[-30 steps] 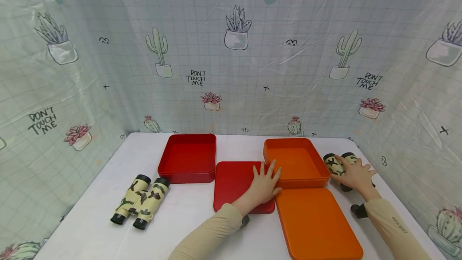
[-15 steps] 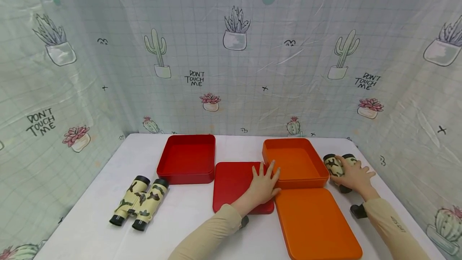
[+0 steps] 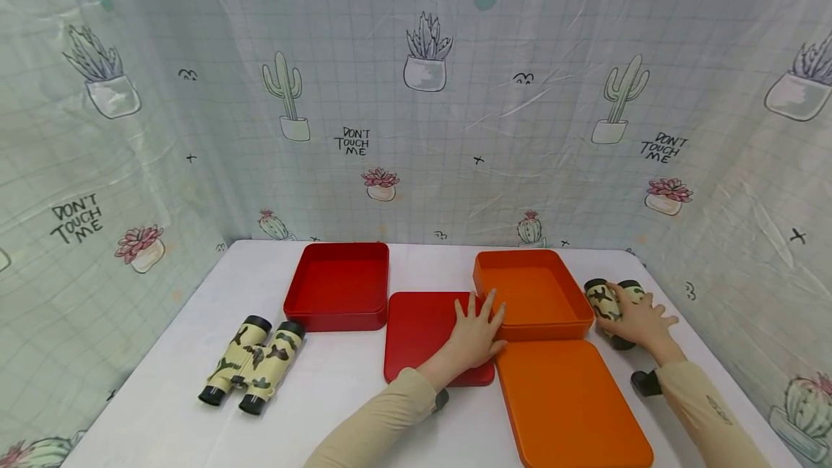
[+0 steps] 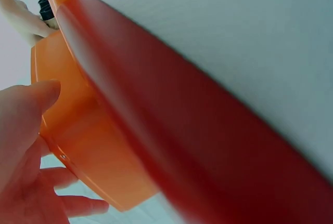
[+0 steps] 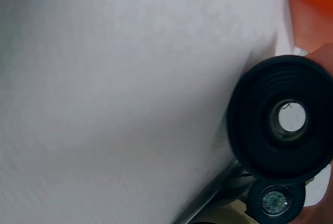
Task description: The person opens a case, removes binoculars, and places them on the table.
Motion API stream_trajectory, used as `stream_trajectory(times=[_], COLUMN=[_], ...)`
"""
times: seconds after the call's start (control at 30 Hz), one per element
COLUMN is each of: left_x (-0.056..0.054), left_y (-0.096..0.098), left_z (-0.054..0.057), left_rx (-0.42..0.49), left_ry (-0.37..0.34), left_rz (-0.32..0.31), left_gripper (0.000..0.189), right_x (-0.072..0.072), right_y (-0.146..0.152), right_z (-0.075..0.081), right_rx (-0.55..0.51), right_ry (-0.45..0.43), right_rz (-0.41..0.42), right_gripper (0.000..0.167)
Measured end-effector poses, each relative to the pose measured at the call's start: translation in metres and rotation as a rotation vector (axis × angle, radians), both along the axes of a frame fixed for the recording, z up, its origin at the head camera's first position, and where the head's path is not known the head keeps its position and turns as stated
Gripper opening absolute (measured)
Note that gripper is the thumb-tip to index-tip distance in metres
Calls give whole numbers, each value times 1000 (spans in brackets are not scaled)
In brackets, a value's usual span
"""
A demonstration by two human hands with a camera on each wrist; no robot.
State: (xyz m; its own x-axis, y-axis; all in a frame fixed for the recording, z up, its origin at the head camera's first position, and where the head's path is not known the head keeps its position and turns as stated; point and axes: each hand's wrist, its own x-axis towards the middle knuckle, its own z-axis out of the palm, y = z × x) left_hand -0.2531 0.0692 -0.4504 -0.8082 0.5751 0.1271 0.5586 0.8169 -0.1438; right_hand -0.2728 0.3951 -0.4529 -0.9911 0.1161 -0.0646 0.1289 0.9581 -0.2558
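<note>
My left hand (image 3: 472,334) has its fingers spread over the right side of a red lid (image 3: 419,331), by the near left corner of an orange box (image 3: 529,291). The left wrist view shows its thumb and fingers beside the box's outer wall, with the lid's edge blurred in front. At the far right my right hand (image 3: 640,320) grips a pair of camouflage binoculars (image 3: 601,298), thumb and index finger around the left barrel, covering much of them. The right wrist view shows a black eyepiece (image 5: 250,115) and a small compass (image 5: 274,202) on the binoculars.
A second pair of camouflage binoculars (image 3: 252,365) lies at the left. Behind them stands a red box (image 3: 338,320). An orange lid (image 3: 575,403) lies flat in front of the orange box. A printed curtain (image 3: 416,128) closes off the table's back and sides.
A dark end of the right-hand binoculars, visible by my right wrist one second ago, is now out of sight. My left hand stays in place. The head view shifts slightly.
</note>
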Motion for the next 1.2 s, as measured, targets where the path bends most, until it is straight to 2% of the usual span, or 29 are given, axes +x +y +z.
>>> stream_trajectory(times=[0.1,0.4,0.57,0.73,0.97,1.2], left_x=[-1,-2,1,8,21,33], left_y=[-1,-7,-12,-20,-35,-53], left_z=[1,6,7,11,22,27], left_rx=[14,100,128,164,240,261], left_ry=[-33,-199,-252,-254,-235,-221], left_rz=[-2,-9,-4,-31,-82,-83], left_gripper=[65,67,66,64,63,62], right_x=[4,23,34,46,59,62], right_y=[-2,-9,-15,-26,-48,-65], right_z=[3,17,24,29,32,36], right_rx=[-27,-92,-105,-108,-109,-113], right_ry=[-14,-51,-22,78,314,398], right_rz=[8,26,44,64,101,109], right_gripper=[91,83,79,69,51,47])
